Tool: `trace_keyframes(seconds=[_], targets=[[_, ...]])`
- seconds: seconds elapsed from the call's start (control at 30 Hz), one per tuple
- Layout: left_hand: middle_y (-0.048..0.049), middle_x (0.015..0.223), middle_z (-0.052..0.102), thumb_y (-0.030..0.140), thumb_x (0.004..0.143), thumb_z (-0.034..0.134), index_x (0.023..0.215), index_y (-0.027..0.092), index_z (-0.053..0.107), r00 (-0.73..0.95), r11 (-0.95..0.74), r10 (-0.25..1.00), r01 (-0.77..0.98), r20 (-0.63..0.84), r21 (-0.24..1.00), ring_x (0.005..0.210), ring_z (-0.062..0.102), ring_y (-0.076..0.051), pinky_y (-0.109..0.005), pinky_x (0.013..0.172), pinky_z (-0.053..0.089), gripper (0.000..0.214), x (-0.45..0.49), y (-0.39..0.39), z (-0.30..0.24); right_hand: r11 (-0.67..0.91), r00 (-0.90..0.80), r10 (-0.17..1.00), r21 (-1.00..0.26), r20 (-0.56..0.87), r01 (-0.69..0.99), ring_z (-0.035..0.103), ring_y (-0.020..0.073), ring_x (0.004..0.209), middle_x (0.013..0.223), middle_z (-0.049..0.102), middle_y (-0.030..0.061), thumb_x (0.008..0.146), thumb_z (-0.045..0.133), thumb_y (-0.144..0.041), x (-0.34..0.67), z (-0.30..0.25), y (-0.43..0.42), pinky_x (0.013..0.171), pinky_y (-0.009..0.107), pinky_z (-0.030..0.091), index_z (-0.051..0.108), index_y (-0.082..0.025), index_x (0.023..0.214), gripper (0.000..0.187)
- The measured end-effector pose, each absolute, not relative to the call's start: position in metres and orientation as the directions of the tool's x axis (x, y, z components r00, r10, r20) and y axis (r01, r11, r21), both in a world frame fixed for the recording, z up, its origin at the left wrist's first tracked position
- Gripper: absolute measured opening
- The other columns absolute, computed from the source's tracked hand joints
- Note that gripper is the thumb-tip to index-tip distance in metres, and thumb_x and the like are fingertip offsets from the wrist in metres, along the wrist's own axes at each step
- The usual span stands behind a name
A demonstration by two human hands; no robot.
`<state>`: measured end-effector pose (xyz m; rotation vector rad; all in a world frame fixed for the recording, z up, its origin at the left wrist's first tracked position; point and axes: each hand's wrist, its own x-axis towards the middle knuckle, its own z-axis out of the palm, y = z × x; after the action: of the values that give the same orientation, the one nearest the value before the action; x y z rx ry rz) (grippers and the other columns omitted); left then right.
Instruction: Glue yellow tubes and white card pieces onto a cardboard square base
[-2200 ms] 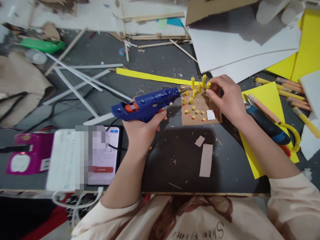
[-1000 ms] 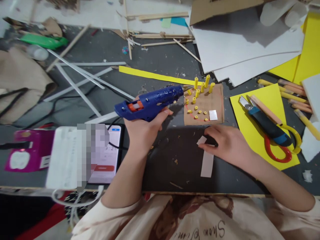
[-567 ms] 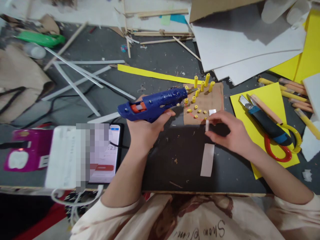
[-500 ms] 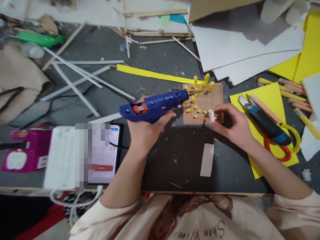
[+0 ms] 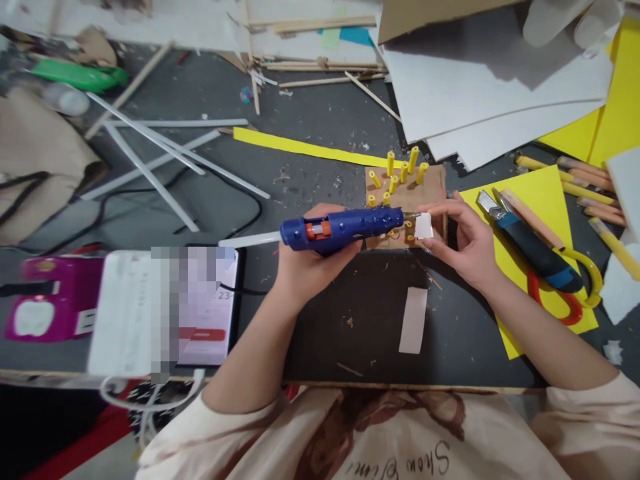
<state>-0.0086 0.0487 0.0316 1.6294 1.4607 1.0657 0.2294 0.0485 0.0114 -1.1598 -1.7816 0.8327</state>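
The left hand (image 5: pixel 317 263) is gripping a glue gun (image 5: pixel 345 229), its tip (image 5: pixel 411 215) pointing at a white piece (image 5: pixel 424 227) that the right hand (image 5: pixel 470 243) is pinching over the front right corner of the cardboard (image 5: pixel 413 193). Wood sticks (image 5: pixel 325 83) are littering the back of the dark bench (image 5: pixel 345 347); a phone (image 5: pixel 213 313) is lying along its front edge.

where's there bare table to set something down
Roomy patch, only scraps: the table below the pegged cardboard, between left forearm and pale strip. A smaller one lies between that strip and the right forearm. Crowded: the yellow sheet with cutter and scissors, and leftward around the phone.
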Motion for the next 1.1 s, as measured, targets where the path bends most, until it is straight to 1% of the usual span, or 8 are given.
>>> trace_keyframes(seconds=[0.1, 0.2, 0.3, 0.47, 0.73, 0.87, 1.0, 1.1], targets=[[-0.0039, 0.084, 0.069, 0.028, 0.062, 0.073, 0.077, 0.024, 0.066, 0.005, -0.106, 0.993, 0.442, 0.115, 0.891, 0.075, 0.066, -0.024, -0.040, 0.075, 0.058, 0.017, -0.0081, 0.0485, 0.0303, 0.343, -0.220, 0.937, -0.839, 0.272, 0.422, 0.068, 0.0221, 0.103, 0.108, 0.073, 0.0031, 0.082, 0.068, -0.033, 0.2301, 0.0107, 0.0483, 0.116, 0.052, 0.030, 0.059, -0.027, 0.103, 0.023], [-0.0041, 0.084, 0.069, 0.028, 0.060, 0.073, 0.076, 0.024, 0.065, -0.021, -0.088, 0.994, 0.459, 0.110, 0.884, 0.078, 0.066, -0.025, -0.041, 0.078, 0.058, 0.018, -0.0075, 0.0478, 0.0299, 0.340, -0.214, 0.939, -0.825, 0.269, 0.452, 0.068, 0.0223, 0.100, 0.100, 0.072, 0.0022, 0.082, 0.068, -0.035, 0.2300, 0.0111, 0.0482, 0.115, 0.052, 0.032, 0.061, -0.027, 0.105, 0.025], [-0.0037, 0.085, 0.069, 0.027, 0.061, 0.073, 0.077, 0.024, 0.064, -0.025, -0.088, 0.993, 0.453, 0.112, 0.887, 0.077, 0.067, -0.024, -0.039, 0.079, 0.058, 0.018, -0.0070, 0.0473, 0.0295, 0.359, -0.214, 0.932, -0.827, 0.293, 0.432, 0.068, 0.0215, 0.098, 0.095, 0.072, 0.0017, 0.082, 0.068, -0.033, 0.2294, 0.0112, 0.0484, 0.115, 0.051, 0.033, 0.062, -0.026, 0.104, 0.024], [-0.0030, 0.084, 0.070, 0.025, 0.064, 0.070, 0.078, 0.023, 0.065, 0.014, -0.162, 0.984, 0.467, 0.176, 0.870, 0.077, 0.067, -0.022, -0.035, 0.076, 0.059, 0.015, -0.0064, 0.0477, 0.0266, 0.399, -0.210, 0.916, -0.834, 0.342, 0.380, 0.067, 0.0184, 0.089, 0.089, 0.070, -0.0009, 0.081, 0.072, -0.032, 0.2287, 0.0082, 0.0498, 0.115, 0.050, 0.034, 0.064, -0.027, 0.103, 0.024], [-0.0022, 0.083, 0.071, 0.023, 0.066, 0.068, 0.080, 0.023, 0.064, 0.044, -0.211, 0.975, 0.499, 0.218, 0.841, 0.076, 0.068, -0.021, -0.033, 0.073, 0.060, 0.015, -0.0087, 0.0487, 0.0235, 0.417, -0.204, 0.908, -0.830, 0.366, 0.370, 0.066, 0.0175, 0.084, 0.084, 0.069, -0.0019, 0.081, 0.072, -0.036, 0.2281, 0.0077, 0.0505, 0.113, 0.051, 0.036, 0.065, -0.027, 0.101, 0.023], [-0.0016, 0.082, 0.071, 0.021, 0.067, 0.068, 0.080, 0.023, 0.065, 0.057, -0.272, 0.958, 0.486, 0.280, 0.831, 0.075, 0.069, -0.020, -0.032, 0.072, 0.060, 0.014, -0.0090, 0.0486, 0.0226, 0.414, -0.201, 0.910, -0.821, 0.363, 0.394, 0.067, 0.0186, 0.084, 0.083, 0.069, -0.0015, 0.083, 0.069, -0.038, 0.2280, 0.0074, 0.0502, 0.111, 0.052, 0.039, 0.065, -0.027, 0.102, 0.023], [-0.0010, 0.081, 0.071, 0.019, 0.067, 0.068, 0.079, 0.022, 0.064, 0.067, -0.311, 0.946, 0.479, 0.318, 0.821, 0.073, 0.069, -0.019, -0.030, 0.070, 0.059, 0.013, -0.0087, 0.0487, 0.0224, 0.423, -0.200, 0.906, -0.822, 0.373, 0.382, 0.067, 0.0184, 0.085, 0.087, 0.070, -0.0016, 0.082, 0.070, -0.037, 0.2287, 0.0065, 0.0502, 0.112, 0.051, 0.038, 0.065, -0.028, 0.104, 0.024], [-0.0014, 0.081, 0.071, 0.020, 0.067, 0.068, 0.079, 0.022, 0.064, 0.065, -0.294, 0.952, 0.484, 0.300, 0.824, 0.072, 0.068, -0.019, -0.030, 0.069, 0.059, 0.012, -0.0088, 0.0492, 0.0225, 0.433, -0.199, 0.901, -0.826, 0.385, 0.361, 0.067, 0.0177, 0.085, 0.085, 0.069, -0.0026, 0.082, 0.071, -0.033, 0.2293, 0.0063, 0.0499, 0.113, 0.051, 0.037, 0.065, -0.029, 0.105, 0.024]])
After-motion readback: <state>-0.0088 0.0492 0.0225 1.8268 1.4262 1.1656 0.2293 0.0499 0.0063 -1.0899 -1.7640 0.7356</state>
